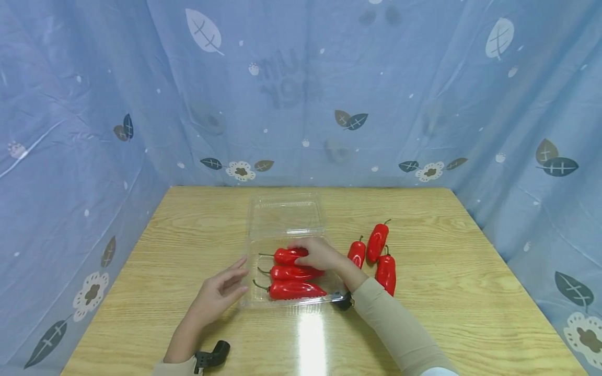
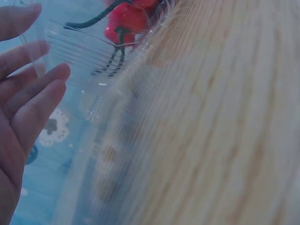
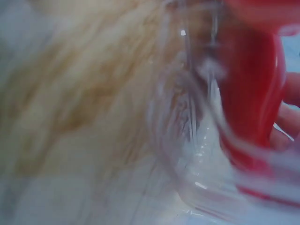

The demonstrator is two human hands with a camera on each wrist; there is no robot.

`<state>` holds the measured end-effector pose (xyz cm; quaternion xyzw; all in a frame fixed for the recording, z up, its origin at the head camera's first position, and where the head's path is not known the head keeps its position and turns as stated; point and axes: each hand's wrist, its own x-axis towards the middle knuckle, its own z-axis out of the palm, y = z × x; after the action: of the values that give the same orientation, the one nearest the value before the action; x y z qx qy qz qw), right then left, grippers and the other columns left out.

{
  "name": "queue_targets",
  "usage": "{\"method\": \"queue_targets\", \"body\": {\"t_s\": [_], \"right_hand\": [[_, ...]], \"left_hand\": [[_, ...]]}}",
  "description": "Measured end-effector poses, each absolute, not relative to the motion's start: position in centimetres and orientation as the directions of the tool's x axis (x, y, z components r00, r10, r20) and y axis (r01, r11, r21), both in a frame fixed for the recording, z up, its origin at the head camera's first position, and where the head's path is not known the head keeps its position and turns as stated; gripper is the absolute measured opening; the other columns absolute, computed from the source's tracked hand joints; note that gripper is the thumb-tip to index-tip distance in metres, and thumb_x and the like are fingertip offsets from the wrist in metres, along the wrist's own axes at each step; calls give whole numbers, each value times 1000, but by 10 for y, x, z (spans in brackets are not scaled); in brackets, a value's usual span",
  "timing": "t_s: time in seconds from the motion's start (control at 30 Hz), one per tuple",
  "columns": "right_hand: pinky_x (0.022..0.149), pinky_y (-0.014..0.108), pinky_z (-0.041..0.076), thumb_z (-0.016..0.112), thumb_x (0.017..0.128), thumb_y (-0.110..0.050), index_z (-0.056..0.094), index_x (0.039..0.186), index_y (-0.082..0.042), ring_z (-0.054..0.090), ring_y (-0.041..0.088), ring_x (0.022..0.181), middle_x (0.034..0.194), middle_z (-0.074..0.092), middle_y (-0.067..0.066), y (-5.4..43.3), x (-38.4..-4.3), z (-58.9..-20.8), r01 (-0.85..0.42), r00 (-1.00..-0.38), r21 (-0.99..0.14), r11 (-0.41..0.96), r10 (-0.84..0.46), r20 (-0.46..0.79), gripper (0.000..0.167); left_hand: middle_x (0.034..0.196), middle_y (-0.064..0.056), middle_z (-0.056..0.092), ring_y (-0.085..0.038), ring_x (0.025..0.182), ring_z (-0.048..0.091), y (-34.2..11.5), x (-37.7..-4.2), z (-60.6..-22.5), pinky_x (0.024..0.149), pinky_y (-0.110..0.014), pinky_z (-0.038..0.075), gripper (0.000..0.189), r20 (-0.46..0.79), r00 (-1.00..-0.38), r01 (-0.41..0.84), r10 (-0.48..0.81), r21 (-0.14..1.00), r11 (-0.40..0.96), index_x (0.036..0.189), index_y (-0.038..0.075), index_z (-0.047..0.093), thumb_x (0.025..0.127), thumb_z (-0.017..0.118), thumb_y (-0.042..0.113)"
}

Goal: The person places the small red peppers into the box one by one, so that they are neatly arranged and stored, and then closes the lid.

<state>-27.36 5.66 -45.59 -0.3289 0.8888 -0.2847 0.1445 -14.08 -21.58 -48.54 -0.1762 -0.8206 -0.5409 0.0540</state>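
Note:
A clear plastic clamshell box [image 1: 251, 292] lies unfolded on the table, its lid [image 1: 285, 214] folded back to the far side. In its base three red peppers lie side by side with their stems to the left: a near one [image 1: 296, 290], a middle one [image 1: 289, 272] and a far one [image 1: 285, 255]. My right hand [image 1: 320, 254] reaches in from the right and grips the far pepper; its fingertips are partly hidden. At the box's left wall is my left hand [image 1: 218, 294], its fingers [image 2: 40, 110] extended; whether they touch the plastic I cannot tell.
Right of the box lie three more red peppers: a left one [image 1: 357, 253], partly behind my right forearm, a far one [image 1: 378, 242] and a near one [image 1: 386, 271]. The wooden table [image 1: 461, 313] meets a blue patterned curtain [image 1: 301, 94] at its back and sides.

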Motion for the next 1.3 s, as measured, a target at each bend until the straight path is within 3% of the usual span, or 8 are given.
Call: {"method": "queue_targets", "body": {"t_s": [0.3, 0.77, 1.03, 1.3], "right_hand": [[103, 41, 47, 69, 87, -17, 60, 128, -15, 56, 21, 118, 127, 62, 4, 57, -273, -459, -474, -752, -613, 632, -653, -92, 42], [102, 41, 50, 66, 89, -16, 61, 127, -9, 57, 24, 118, 126, 63, 6, 61, -270, -451, -514, -750, -670, 536, -659, 47, 39], [109, 41, 43, 63, 91, -14, 55, 130, -1, 53, 28, 124, 131, 58, 17, 76, -267, -438, -406, -749, -854, 325, -654, 108, 42], [110, 41, 42, 61, 92, -10, 54, 131, -1, 51, 31, 126, 134, 53, 22, 106, -253, -423, -311, -819, -925, 218, -556, 144, 41]], "left_hand": [[150, -12, 38, -29, 125, 50, -216, -141, -488, 100, -32, 48, 39, 280, -931, 349, 234, 873, 342, 122, -4, 58, 90, 66, 18], [150, -13, 38, -29, 125, 51, -215, -140, -486, 100, -29, 48, 39, 268, -936, 334, 229, 881, 335, 121, -4, 58, 90, 66, 18], [151, -11, 37, -28, 126, 50, -215, -141, -486, 101, -26, 47, 39, 268, -934, 338, 236, 876, 345, 122, -4, 58, 90, 65, 19], [150, -13, 38, -33, 125, 48, -215, -141, -487, 100, -21, 47, 38, 294, -926, 362, 238, 869, 336, 121, -6, 58, 90, 65, 14]]}}
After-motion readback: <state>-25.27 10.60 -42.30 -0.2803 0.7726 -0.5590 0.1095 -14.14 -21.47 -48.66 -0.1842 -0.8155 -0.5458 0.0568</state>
